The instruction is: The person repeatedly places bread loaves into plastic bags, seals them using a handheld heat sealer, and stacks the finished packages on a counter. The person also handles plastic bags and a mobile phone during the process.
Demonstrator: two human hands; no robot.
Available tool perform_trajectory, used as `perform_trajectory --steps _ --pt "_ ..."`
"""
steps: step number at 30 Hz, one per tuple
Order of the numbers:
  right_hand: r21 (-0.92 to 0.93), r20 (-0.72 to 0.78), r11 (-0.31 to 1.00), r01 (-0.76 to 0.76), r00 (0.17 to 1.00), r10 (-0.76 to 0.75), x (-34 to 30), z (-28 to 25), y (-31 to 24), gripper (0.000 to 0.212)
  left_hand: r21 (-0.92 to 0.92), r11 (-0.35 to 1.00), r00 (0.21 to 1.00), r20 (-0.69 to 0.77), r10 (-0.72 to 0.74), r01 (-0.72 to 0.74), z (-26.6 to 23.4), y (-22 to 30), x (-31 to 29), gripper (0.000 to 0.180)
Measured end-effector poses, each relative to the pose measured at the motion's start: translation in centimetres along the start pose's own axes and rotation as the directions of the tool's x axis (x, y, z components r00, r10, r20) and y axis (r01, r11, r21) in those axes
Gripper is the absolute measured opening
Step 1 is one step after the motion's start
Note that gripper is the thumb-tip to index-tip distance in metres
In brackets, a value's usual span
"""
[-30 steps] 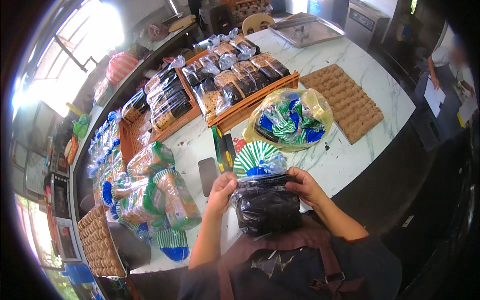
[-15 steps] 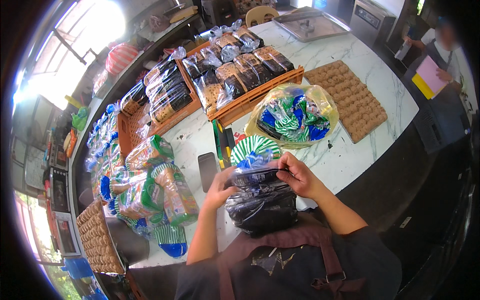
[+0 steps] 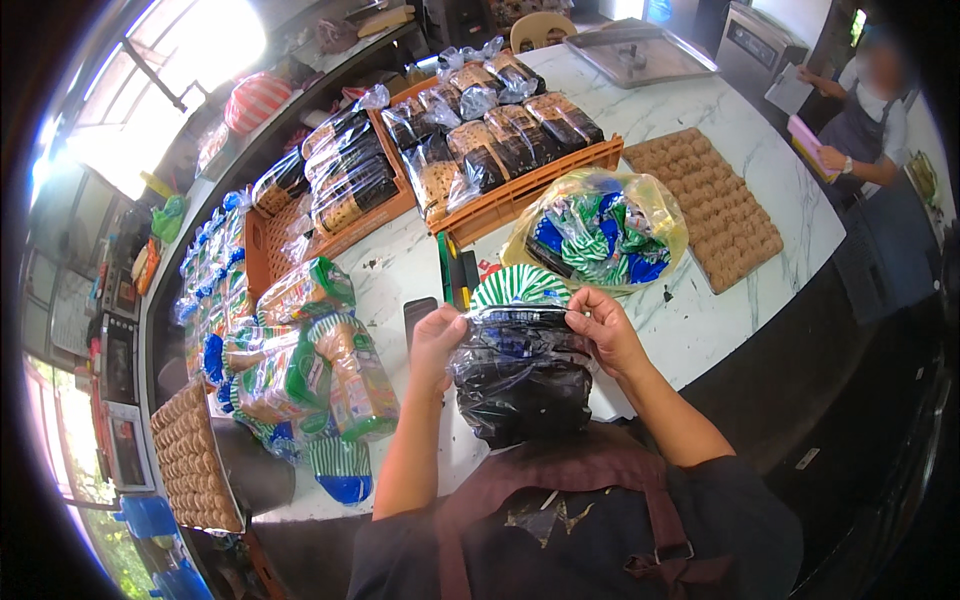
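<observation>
A black and clear plastic bag (image 3: 522,395) is before me, its mouth stretched flat at the top. My left hand (image 3: 435,345) pinches the mouth's left corner, thumb against fingers. At the right corner my right hand (image 3: 608,332) grips the same edge. What is inside the bag cannot be made out. Just beyond it lies a green-and-white striped plastic wrapper (image 3: 520,285). A dark phone (image 3: 420,310) is partly covered by my left hand. Past the wrapper stands a translucent yellow bag (image 3: 680,235) filled with striped and blue plastic packaging.
Orange crates (image 3: 540,190) hold bagged dark loaves (image 3: 470,150). Bagged bread (image 3: 290,385) is piled at left. A tray of brown dough balls (image 3: 705,205) lies right; another tray (image 3: 195,455) sits at lower left. A person (image 3: 865,120) stands far right holding a pink folder.
Both hands have moved apart to the bag's corners, pulling its mouth straight and wide. My right hand shifted rightward. The person at far right turned, moving the folder.
</observation>
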State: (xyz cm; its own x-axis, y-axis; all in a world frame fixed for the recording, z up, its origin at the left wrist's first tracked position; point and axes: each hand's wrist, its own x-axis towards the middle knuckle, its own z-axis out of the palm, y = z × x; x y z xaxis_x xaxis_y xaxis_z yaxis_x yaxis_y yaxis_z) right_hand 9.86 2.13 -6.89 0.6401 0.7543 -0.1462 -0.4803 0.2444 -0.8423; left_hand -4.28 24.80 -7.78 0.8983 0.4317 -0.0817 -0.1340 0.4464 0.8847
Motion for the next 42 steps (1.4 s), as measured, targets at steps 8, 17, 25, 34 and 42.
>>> perform_trajectory --steps 8,17,25,34,42 --pt "-0.487 -0.053 0.823 0.292 0.931 -0.362 1.5 -1.5 2.4 0.010 -0.006 0.999 0.999 -0.020 0.047 -0.047 0.8 -2.5 3.1 0.010" --pt "-0.416 -0.137 0.887 0.201 0.950 -0.280 5.5 -3.0 2.1 0.015 -0.046 0.998 0.995 -0.086 -0.057 0.054 1.9 -3.5 5.5 0.013" --pt "0.215 -0.277 0.974 -0.078 0.951 0.138 5.7 -3.6 1.9 0.012 -0.313 0.792 0.840 0.036 -0.542 0.525 -1.2 -7.6 9.3 0.030" --pt "0.483 -0.090 0.849 -0.217 0.952 0.294 6.1 -9.6 10.8 0.030 -0.277 0.915 0.954 0.011 -0.301 0.292 -1.1 -12.7 5.4 0.030" --pt "-0.007 -0.117 0.934 -0.357 0.928 0.354 -4.0 -1.9 -1.0 0.032 -0.021 0.795 0.795 -0.034 -0.606 0.606 -0.5 -9.9 -0.9 0.029"
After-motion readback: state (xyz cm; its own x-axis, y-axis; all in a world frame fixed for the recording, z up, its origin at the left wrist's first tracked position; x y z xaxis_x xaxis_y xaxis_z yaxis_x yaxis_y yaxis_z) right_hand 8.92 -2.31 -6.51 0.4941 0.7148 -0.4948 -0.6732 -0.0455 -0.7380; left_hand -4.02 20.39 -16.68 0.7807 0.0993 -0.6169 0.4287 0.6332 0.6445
